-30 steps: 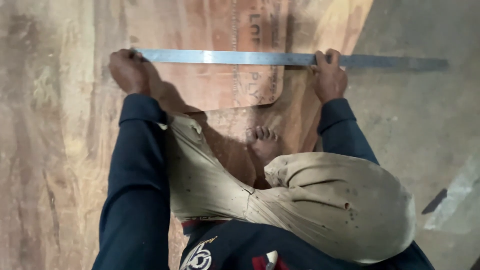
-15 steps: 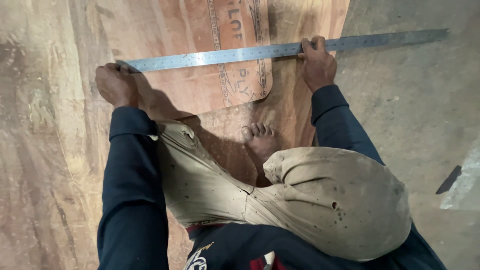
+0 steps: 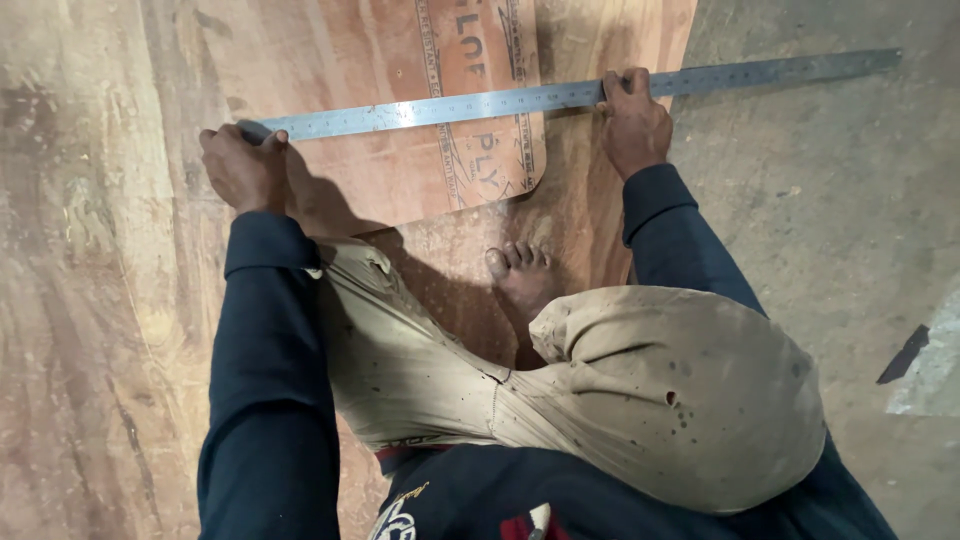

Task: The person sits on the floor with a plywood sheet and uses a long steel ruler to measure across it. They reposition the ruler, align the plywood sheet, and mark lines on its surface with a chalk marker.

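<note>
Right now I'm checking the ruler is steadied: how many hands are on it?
2. The left hand presses the steel ruler at its left end; the right hand holds it down past the middle, near the plywood sheet's right edge.

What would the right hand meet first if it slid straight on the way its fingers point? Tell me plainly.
The right hand already has its fingers on the long steel ruler. Beyond the ruler's far edge lies only more of the plywood sheet, so the way looks free as far as the picture shows.
</note>
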